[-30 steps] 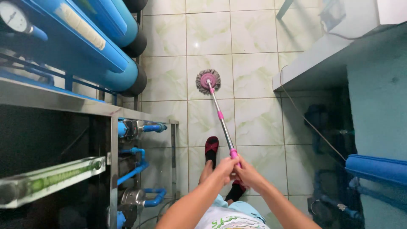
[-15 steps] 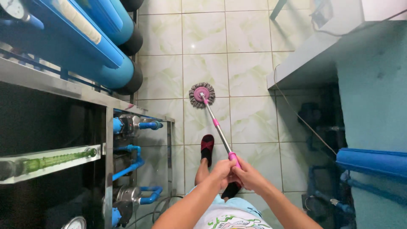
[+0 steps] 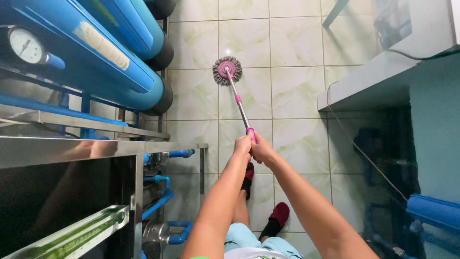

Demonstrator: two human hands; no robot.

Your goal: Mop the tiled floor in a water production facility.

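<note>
A mop with a round pink and grey head [image 3: 227, 70] rests on the pale green tiled floor [image 3: 297, 43] ahead of me. Its metal handle [image 3: 237, 100] with pink collars runs back toward me. My left hand [image 3: 243, 144] and my right hand [image 3: 259, 147] both grip the near end of the handle, side by side, with arms stretched out. Below my arms I see my feet in dark red slippers [image 3: 277, 218].
Large blue cylinders [image 3: 129, 72] lie on a steel rack [image 3: 96, 146] at the left, with a pressure gauge [image 3: 26, 45] and blue pipes [image 3: 160, 199] underneath. A grey counter [image 3: 364, 88] stands at the right, a cable hanging from it, and blue pipework [image 3: 431, 211] at the lower right.
The mop head has been pushed forward, away from me, as my arms stretched out. My view has tilted a little.
</note>
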